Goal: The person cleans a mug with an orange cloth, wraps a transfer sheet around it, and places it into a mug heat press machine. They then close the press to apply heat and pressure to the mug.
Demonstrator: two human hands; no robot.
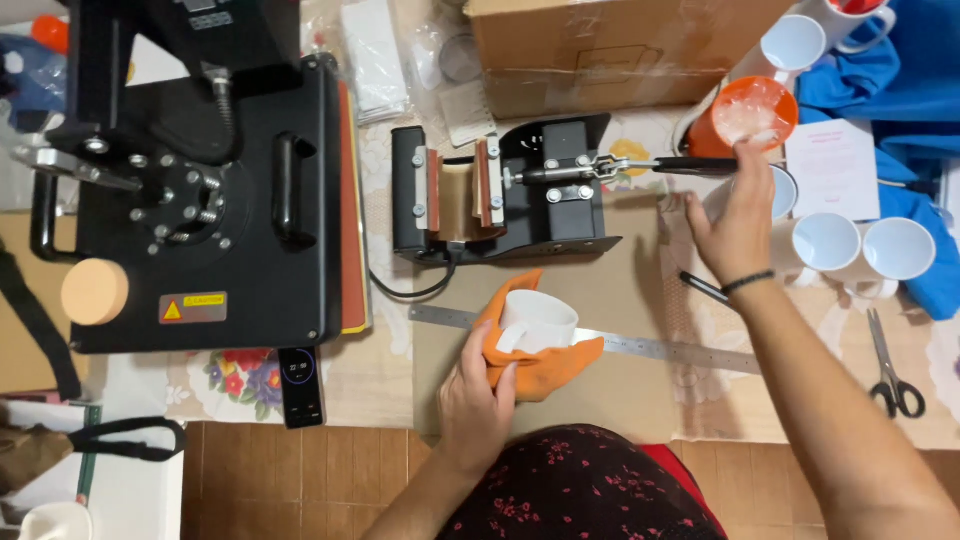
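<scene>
Left hand (478, 385) grips white mug (537, 320) through orange cloth (545, 365), above ruler (660, 347). Right hand (738, 215) closed around press (500, 190) lever (690, 166).

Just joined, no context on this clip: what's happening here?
A person is working at a mug press on a table. The left hand has a grip on a white mug through an orange cloth, just above a metal ruler. The right hand is on the end of the press's lever. More white mugs stand to the right, with scissors nearby and a large flat heat press on the left.
</scene>
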